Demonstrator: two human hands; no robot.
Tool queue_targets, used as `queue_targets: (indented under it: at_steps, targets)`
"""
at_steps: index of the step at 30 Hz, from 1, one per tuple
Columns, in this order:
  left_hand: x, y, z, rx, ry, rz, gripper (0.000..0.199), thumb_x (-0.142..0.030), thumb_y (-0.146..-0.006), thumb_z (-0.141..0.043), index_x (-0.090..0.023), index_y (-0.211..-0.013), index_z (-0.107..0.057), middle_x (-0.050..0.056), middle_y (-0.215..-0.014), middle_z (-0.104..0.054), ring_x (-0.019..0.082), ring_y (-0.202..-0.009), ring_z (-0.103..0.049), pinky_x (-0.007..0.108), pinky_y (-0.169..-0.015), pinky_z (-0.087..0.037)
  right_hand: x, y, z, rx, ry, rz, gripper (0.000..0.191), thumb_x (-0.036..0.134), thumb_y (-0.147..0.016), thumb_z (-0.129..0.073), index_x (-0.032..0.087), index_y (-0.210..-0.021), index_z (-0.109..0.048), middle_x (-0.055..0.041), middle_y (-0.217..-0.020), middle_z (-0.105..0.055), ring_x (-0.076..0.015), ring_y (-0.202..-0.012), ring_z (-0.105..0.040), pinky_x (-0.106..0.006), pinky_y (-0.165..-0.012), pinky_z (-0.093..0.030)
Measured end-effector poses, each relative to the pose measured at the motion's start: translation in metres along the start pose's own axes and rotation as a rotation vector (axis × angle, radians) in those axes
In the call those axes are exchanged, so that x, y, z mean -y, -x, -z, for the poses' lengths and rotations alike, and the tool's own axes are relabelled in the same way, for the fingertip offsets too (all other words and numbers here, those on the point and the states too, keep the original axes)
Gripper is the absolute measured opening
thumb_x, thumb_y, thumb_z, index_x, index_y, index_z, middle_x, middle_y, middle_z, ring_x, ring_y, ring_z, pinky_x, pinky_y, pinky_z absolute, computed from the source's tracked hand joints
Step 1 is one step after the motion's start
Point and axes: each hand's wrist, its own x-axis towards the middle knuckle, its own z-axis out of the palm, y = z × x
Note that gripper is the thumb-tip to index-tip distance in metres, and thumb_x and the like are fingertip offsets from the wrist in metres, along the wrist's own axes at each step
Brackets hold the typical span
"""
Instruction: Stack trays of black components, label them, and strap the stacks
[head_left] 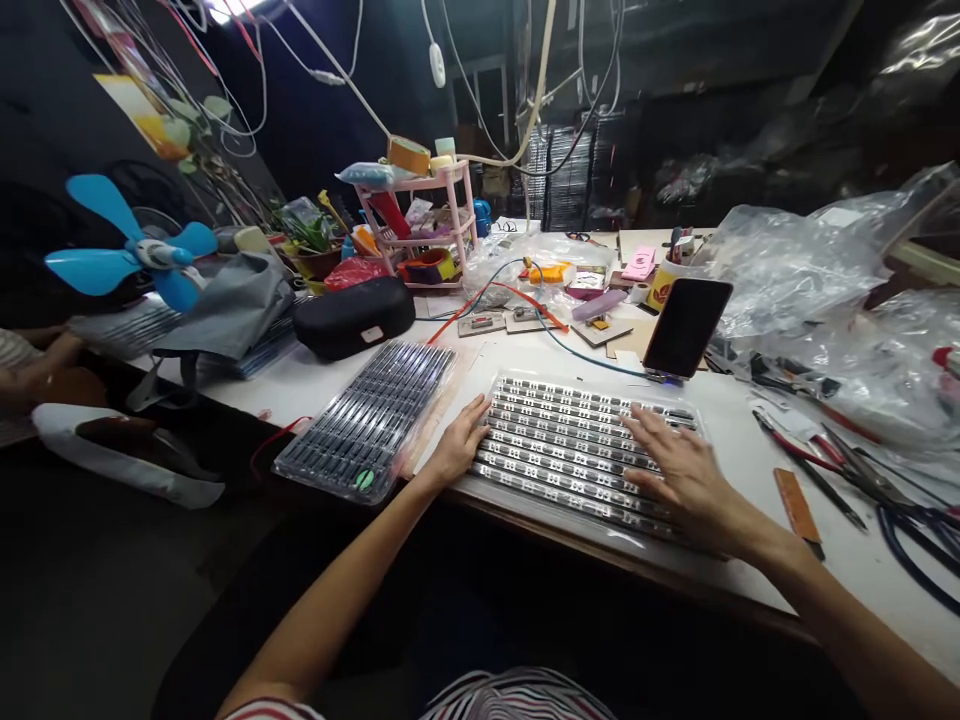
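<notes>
From left, a black case [356, 315] sits on our white worktable [300, 398] behind a tray of dark rods [371, 425]. Our left hand [454, 446] rests at the left edge of a clear tray of silver-and-black strips [559, 450], fingers slightly bent, close together; our right hand [681, 472] spreads over its right side, fingers apart. Behind stands a phone [686, 325].

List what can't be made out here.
Head view: part of the silver-patterned strips, covered by the right grip.
Head view: any print on the round green sticker, too small.
Head view: rest of the co-worker, cut off by left edge.
Head view: rest of clear plastic bags, cut off by right edge.
</notes>
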Motion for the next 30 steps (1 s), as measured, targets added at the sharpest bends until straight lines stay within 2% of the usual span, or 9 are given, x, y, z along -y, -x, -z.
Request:
queue_targets:
  at_steps: [2,5,10,13,16,20,23,26,30]
  targets:
    - [0.0,0.002,0.001,-0.005,-0.022,-0.007,0.048,-0.028,-0.089,-0.04,-0.01,-0.133,-0.046,0.012,-0.146,-0.037,0.018,-0.135,-0.034,0.037,-0.113,-0.025,-0.009,-0.004,-0.001,-0.017,0.04,-0.08,0.068,0.061,-0.09,-0.026,0.023,-0.147,-0.021,-0.0089,-0.152,-0.02,-0.0262,-0.14,-0.013,-0.054,-0.109,-0.018]
    - [-0.001,0.003,0.003,0.046,-0.077,-0.033,0.046,-0.029,-0.091,-0.037,-0.011,-0.132,-0.047,0.012,-0.146,-0.036,0.019,-0.135,-0.034,0.038,-0.114,-0.025,-0.017,-0.008,-0.004,0.064,0.062,-0.088,0.07,0.064,-0.089,-0.026,0.022,-0.145,-0.027,-0.008,-0.151,-0.022,-0.0262,-0.14,-0.014,-0.053,-0.109,-0.018]
    - [0.001,0.003,0.012,0.13,-0.072,-0.031,0.047,-0.029,-0.093,-0.032,-0.01,-0.136,-0.042,0.011,-0.15,-0.029,0.016,-0.138,-0.027,0.036,-0.115,-0.022,-0.024,-0.01,-0.011,-0.06,0.127,-0.171,0.067,0.06,-0.091,-0.019,0.021,-0.144,-0.029,-0.0077,-0.15,-0.024,-0.0229,-0.139,-0.018,-0.051,-0.109,-0.018]
    - [0.005,0.005,0.018,0.16,0.015,-0.03,0.048,-0.03,-0.094,-0.033,-0.012,-0.137,-0.04,0.009,-0.15,-0.028,0.016,-0.138,-0.026,0.035,-0.115,-0.021,-0.027,-0.004,-0.018,-0.038,0.113,-0.203,0.068,0.061,-0.09,-0.021,0.021,-0.143,-0.032,-0.0064,-0.15,-0.025,-0.0222,-0.139,-0.018,-0.05,-0.109,-0.019]
    - [0.008,0.008,0.02,0.145,0.071,-0.017,0.046,-0.032,-0.094,-0.036,-0.017,-0.137,-0.042,0.006,-0.149,-0.031,0.016,-0.137,-0.028,0.037,-0.115,-0.021,-0.031,0.01,-0.024,-0.117,0.059,-0.431,0.08,0.066,-0.085,-0.019,0.009,-0.139,-0.038,-0.0147,-0.147,-0.03,-0.0272,-0.138,-0.023,-0.052,-0.108,-0.023]
    - [0.006,0.01,0.018,0.142,-0.004,-0.023,0.046,-0.03,-0.095,-0.032,-0.016,-0.138,-0.041,0.007,-0.151,-0.027,0.016,-0.138,-0.025,0.037,-0.115,-0.022,-0.034,0.031,-0.026,-0.187,-0.112,-0.729,0.094,0.072,-0.078,-0.017,-0.001,-0.129,-0.046,-0.0231,-0.14,-0.039,-0.0346,-0.134,-0.029,-0.055,-0.108,-0.023]
    - [0.005,0.009,0.019,0.168,-0.11,-0.074,0.046,-0.027,-0.095,-0.031,-0.018,-0.139,-0.038,0.006,-0.151,-0.027,0.017,-0.14,-0.021,0.038,-0.115,-0.023,-0.032,0.034,-0.021,-0.169,-0.276,-0.783,0.094,0.073,-0.072,-0.023,0.002,-0.126,-0.049,-0.022,-0.139,-0.042,-0.0343,-0.133,-0.03,-0.052,-0.112,-0.02]
    - [0.002,0.008,0.021,0.193,-0.184,-0.106,0.046,-0.027,-0.095,-0.033,-0.019,-0.14,-0.037,0.005,-0.15,-0.03,0.018,-0.139,-0.022,0.04,-0.114,-0.026,-0.025,0.031,-0.006,-0.153,-0.469,-0.869,0.094,0.072,-0.07,-0.032,0.004,-0.134,-0.043,-0.0176,-0.143,-0.036,-0.0331,-0.134,-0.03,-0.045,-0.111,-0.027]
    - [-0.004,0.008,0.018,0.195,-0.19,-0.081,0.05,-0.037,-0.094,-0.036,-0.015,-0.139,-0.038,0.008,-0.15,-0.028,0.021,-0.14,-0.02,0.042,-0.115,-0.023,-0.012,0.028,0.023,-0.229,-0.714,-1.038,0.078,0.063,-0.071,-0.048,0.019,-0.135,-0.046,-0.0089,-0.143,-0.04,-0.0307,-0.131,-0.036,-0.036,-0.112,-0.028]
